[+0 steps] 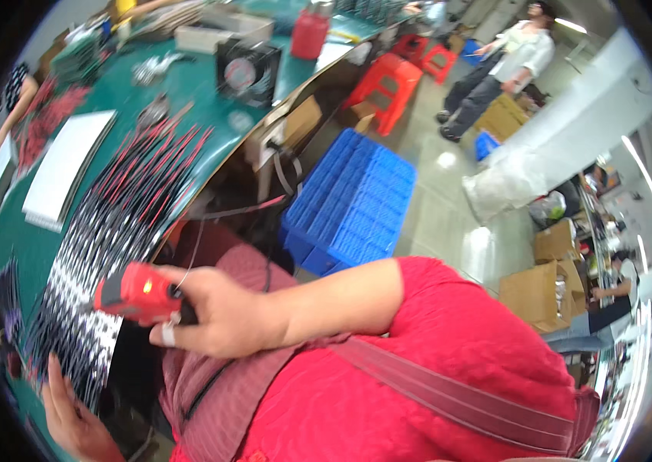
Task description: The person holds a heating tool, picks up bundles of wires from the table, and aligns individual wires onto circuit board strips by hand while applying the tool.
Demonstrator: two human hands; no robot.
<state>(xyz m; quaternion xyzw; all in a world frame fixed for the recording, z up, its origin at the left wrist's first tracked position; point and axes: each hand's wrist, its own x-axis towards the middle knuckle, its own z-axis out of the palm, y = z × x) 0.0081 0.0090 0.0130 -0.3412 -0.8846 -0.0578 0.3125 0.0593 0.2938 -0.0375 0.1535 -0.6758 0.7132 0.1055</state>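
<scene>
My right hand (222, 312) is wrapped around a red and black hot glue gun (140, 292), with a small orange light glowing on its body. The gun's front end hangs over a wide row of thin black and red wires (130, 189) laid side by side on the table. Whitish pieces (83, 285) run across the middle of that row. At the near end of the wires rests my left hand (72, 420), its fingers stretched out against the black wire ends and holding nothing. What lies directly under the gun is hidden.
On the green table (187, 88) are a stack of white sheets (72, 169), a black fan (247, 71) and a red bottle (311, 32). Blue crates (353, 200) and red stools (387, 88) stand right of the table edge. A person (499, 69) stands farther off.
</scene>
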